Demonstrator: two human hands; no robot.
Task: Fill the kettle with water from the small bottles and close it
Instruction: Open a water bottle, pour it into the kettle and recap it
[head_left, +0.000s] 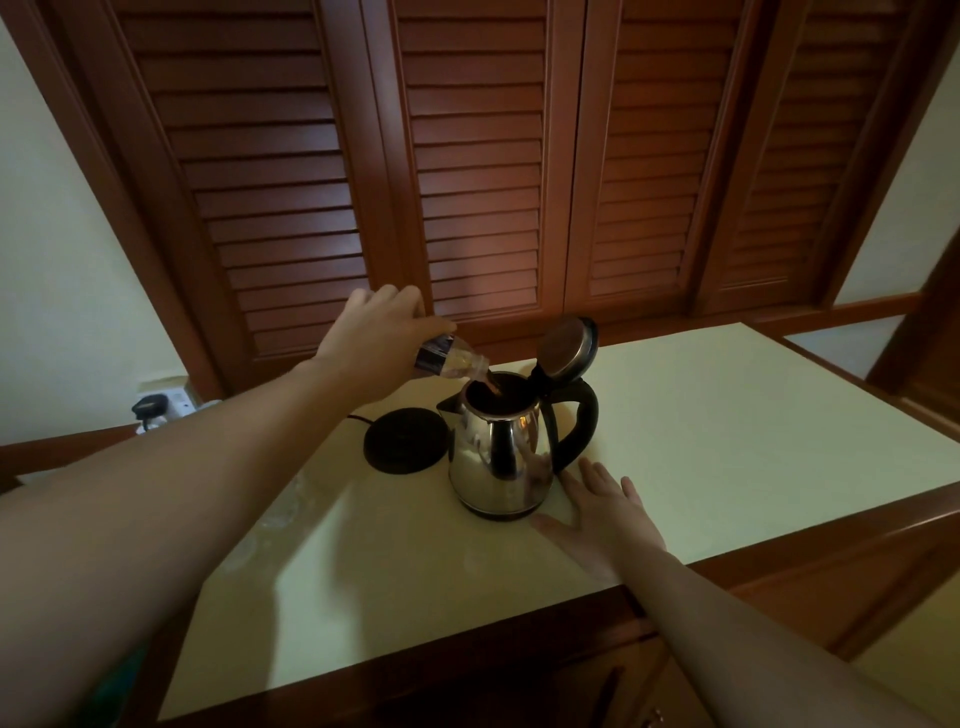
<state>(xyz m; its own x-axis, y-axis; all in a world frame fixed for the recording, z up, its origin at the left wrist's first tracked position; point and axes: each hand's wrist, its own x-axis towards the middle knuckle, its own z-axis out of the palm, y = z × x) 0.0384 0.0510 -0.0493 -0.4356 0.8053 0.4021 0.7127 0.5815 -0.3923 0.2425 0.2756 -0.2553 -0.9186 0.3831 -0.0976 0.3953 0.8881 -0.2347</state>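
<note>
one shiny steel electric kettle (500, 457) with a black handle stands on the pale cream countertop (727, 431), near the middle and somewhat toward its front edge. its one round hinged lid (567, 349) is tipped up and back, mouth uncovered. one round black power base (407, 440) lies flat just to the left of the kettle, touching or nearly so; a dark cord runs from it toward the left edge.

my left hand (382, 332) grips one small clear plastic bottle (453, 361) with a dark label, fingers curled round its body. the bottle is tilted neck-down, its mouth at the kettle's opening. my left forearm crosses the left part of the countertop and hides what lies under it; something clear and crumpled shows beside it near the left edge, too faint to identify.

my right hand (602, 512) lies flat on the countertop, fingers straight and spread, holding nothing, just right of the kettle's foot near the front edge.

off the back left corner: one white wall socket (174, 402) with one dark plug (150, 408). behind: brown louvred wooden shutters (483, 156), four panels.
</note>
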